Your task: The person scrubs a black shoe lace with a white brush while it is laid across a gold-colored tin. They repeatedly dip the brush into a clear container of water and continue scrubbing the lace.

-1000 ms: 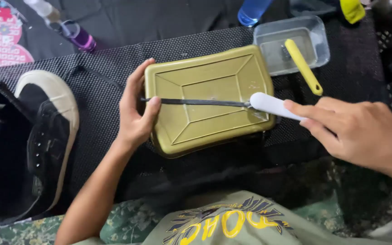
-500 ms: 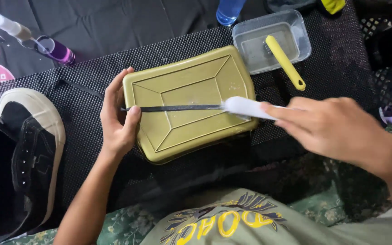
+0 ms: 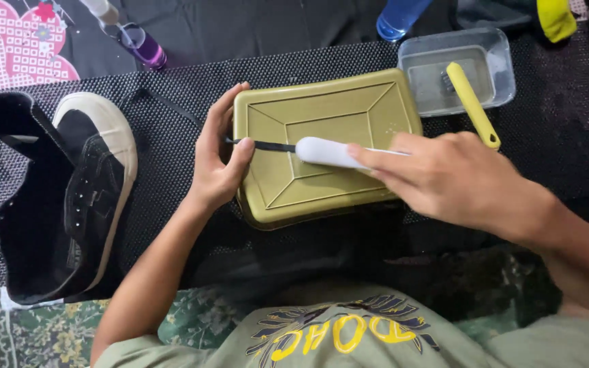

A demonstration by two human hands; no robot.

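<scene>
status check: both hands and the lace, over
Left hand pins black lace end on olive box lid. Right hand grips white brush, laid on the lace. Black shoe lies apart, left.

A single head-worn camera looks steeply down from above the person's chest, close in, facing forward over the lap. The olive-green rectangular plastic lid (image 3: 325,146) sits at the centre of the frame, with the black mesh-covered surface (image 3: 553,143) running across the middle. The person's shirt fills the bottom edge, and the black canvas shoe with a white sole (image 3: 69,197) lies at the left.
</scene>
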